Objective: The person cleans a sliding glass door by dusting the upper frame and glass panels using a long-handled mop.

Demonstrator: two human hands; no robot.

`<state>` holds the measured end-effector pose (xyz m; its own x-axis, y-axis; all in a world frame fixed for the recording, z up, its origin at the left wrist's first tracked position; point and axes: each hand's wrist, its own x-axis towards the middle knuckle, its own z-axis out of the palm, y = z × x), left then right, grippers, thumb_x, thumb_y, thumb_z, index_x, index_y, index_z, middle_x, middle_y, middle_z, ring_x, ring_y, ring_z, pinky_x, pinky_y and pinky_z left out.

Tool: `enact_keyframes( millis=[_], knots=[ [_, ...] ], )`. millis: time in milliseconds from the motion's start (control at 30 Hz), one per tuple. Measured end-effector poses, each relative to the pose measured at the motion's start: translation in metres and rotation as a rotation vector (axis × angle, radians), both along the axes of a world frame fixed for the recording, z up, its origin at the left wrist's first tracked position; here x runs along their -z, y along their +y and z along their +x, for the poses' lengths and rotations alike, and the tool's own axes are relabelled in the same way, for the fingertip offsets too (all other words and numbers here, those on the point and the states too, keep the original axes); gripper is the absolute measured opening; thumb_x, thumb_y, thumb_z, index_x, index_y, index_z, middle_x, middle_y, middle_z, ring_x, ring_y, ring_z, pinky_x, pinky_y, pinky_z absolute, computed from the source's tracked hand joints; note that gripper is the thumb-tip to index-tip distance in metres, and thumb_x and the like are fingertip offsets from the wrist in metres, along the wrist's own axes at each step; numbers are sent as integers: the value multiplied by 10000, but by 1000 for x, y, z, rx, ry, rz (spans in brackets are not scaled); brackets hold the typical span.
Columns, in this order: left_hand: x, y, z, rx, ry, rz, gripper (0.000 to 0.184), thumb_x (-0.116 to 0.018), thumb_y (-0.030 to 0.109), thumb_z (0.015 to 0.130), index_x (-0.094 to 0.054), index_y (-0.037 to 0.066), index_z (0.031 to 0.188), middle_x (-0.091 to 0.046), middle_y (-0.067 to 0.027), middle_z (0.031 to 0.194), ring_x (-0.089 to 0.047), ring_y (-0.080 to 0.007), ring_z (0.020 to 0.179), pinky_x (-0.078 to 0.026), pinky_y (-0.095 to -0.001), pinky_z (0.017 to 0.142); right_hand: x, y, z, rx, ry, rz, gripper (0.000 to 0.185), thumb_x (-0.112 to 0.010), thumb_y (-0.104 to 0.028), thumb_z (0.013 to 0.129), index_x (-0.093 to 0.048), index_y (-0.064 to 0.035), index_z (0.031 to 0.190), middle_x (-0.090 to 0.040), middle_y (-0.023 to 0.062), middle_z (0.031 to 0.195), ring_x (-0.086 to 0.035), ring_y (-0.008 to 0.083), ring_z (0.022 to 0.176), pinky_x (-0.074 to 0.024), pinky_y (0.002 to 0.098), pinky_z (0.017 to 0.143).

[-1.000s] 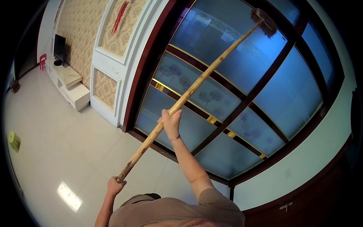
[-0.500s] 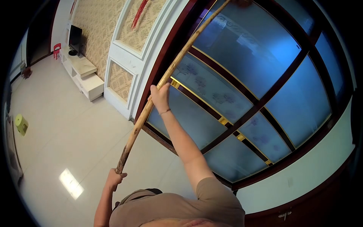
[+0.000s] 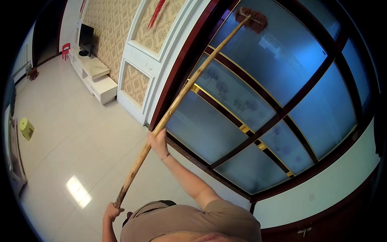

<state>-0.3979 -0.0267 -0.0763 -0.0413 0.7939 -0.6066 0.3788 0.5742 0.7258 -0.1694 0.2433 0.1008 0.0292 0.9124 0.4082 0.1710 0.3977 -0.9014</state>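
Observation:
A long wooden pole [image 3: 173, 106] runs slantwise from the lower left to the upper right. My left hand [image 3: 111, 211] is closed round its dark lower end. Farther up, my right hand [image 3: 159, 143] grips the middle part of the pole. At the far end a reddish-brown mop head [image 3: 252, 20] lies against the upper pane of a frosted glass door [image 3: 274, 48] with dark red frames and gold trim.
At the left stand a white TV cabinet [image 3: 105, 89] with a screen [image 3: 86, 39], a red chair [image 3: 65, 51] and a green stool [image 3: 26, 128] on the tiled floor [image 3: 96, 141]. A patterned wall [image 3: 109, 28] adjoins the door frame. A door handle [image 3: 304, 230] shows lower right.
The mop head went up and left to the frame's top edge, then came back lower into view. My right hand and the pole have moved down and left. The view has shifted, too.

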Motion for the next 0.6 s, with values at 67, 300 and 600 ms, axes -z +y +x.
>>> enact_keyframes(
  millis=[67, 300, 600],
  knots=[
    [8, -35, -9, -3, -11, -57, 262, -748, 162, 610, -537, 14, 565, -521, -56, 508, -472, -148, 442, -385, -323, 431, 39, -23, -4, -1, -16, 53, 382, -590, -91, 739, -348, 50, 1001, -507, 137, 845, -563, 220, 828, -469, 319, 694],
    [98, -156, -44, 1, -16, -177, 207, -667, 138, 639, -603, -41, 720, -597, -132, 641, -565, -209, 595, -451, -358, 555, 61, -97, -16, -259, 264, -414, 206, -528, -49, 788, -340, -20, 864, -497, 69, 630, -583, 195, 526, -473, 288, 500],
    [17, -81, 0, -220, -21, -18, 231, -726, 120, 585, -522, 14, 567, -516, -45, 527, -470, -144, 473, -398, -333, 458, 28, -35, -3, -225, 223, -245, 236, -511, -40, 783, -318, 16, 907, -514, 97, 625, -568, 180, 500, -482, 291, 465]
  ],
)
